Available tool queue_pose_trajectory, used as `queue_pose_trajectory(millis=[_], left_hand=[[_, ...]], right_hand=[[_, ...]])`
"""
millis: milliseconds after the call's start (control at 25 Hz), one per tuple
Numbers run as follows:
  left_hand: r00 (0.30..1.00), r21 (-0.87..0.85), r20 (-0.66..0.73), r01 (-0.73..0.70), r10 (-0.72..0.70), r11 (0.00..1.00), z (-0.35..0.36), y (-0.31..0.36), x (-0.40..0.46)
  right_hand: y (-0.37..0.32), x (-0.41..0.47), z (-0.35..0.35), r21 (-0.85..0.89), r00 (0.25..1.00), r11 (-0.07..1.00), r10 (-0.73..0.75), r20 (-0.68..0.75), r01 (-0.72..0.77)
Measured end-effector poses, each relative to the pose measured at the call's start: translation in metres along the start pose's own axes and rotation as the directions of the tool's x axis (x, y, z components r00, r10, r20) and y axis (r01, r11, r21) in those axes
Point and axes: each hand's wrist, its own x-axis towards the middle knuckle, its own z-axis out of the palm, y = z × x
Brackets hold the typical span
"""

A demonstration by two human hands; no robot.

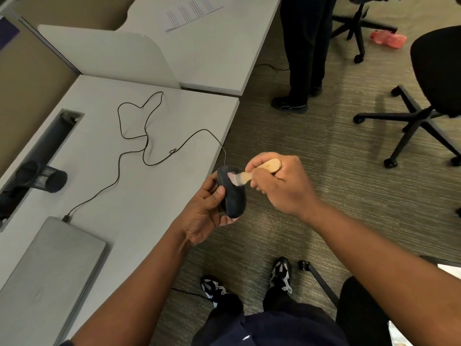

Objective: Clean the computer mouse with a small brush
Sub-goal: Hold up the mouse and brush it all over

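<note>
The left hand (208, 211) held the one computer mouse (233, 196) off the edge of the surface (124, 196), fingers curled under it and the thumb pressed on its side. The right hand (279, 182) gripped the wooden handle of the single small brush (254, 172), fingers closed round it, bristles touching the front end of the mouse. One black cable (139, 136) ran in loops from the mouse across the surface to one closed laptop (47, 275). One dark mesh cup (51, 179) lay tipped by a cable slot. Two office chairs (429, 101) stood on the carpet, with a second person's legs (303, 53) near them.
</note>
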Motion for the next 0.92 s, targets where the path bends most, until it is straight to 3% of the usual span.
queue_pose_trajectory(millis=[200, 400, 560, 720, 920], left_hand=[[1.000, -0.002, 0.008, 0.009, -0.009, 1.000, -0.002, 0.000, 0.000], [1.000, 0.025, -0.010, 0.010, -0.010, 1.000, -0.002, 0.001, 0.001], [1.000, 0.057, 0.011, 0.007, -0.008, 0.998, -0.004, -0.001, 0.002], [1.000, 0.061, 0.008, 0.012, -0.012, 0.998, -0.007, -0.003, 0.002], [1.000, 0.082, 0.014, 0.026, -0.028, 0.996, -0.009, -0.003, 0.000]], right_hand=[[0.002, 0.003, -0.002, 0.045, 0.996, 0.999, 0.012, -0.089, -0.008], [0.002, 0.002, -0.004, 0.006, 0.999, 0.999, 0.047, -0.002, -0.047], [0.004, 0.006, -0.003, 0.054, 0.996, 0.998, 0.040, -0.081, -0.036], [0.006, 0.011, -0.006, 0.000, 0.995, 0.996, 0.088, 0.040, -0.088], [0.002, 0.020, -0.024, 0.145, 0.976, 0.988, 0.026, 0.218, -0.059]])
